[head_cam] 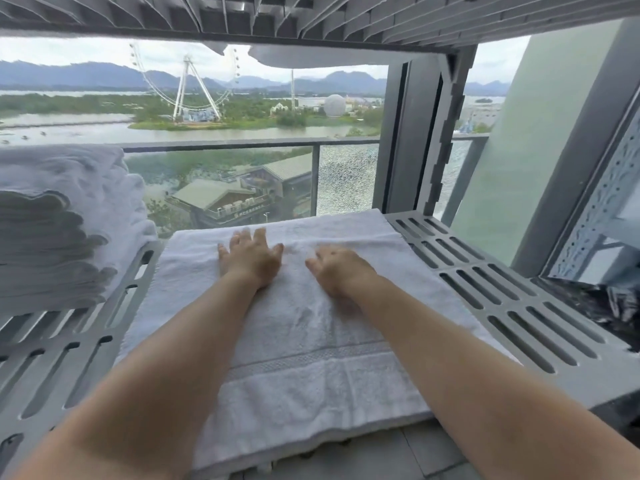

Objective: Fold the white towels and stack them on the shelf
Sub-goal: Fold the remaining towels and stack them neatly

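A folded white towel (304, 341) lies flat on the grey slotted shelf (502, 306), reaching from its front edge to the back. My left hand (251, 259) presses palm-down on the towel's far half, fingers spread. Just to its right my right hand (337, 271) rests on the same towel with fingers loosely bent. A stack of folded white towels (59, 223) sits on the shelf at the left.
Another grey slotted shelf (311, 15) hangs close overhead, with white cloth (329, 58) drooping from it. A grey upright post (446, 140) stands at the back right. Behind the shelf is a window with a balcony rail (242, 145). Bare slotted shelf shows on both sides of the towel.
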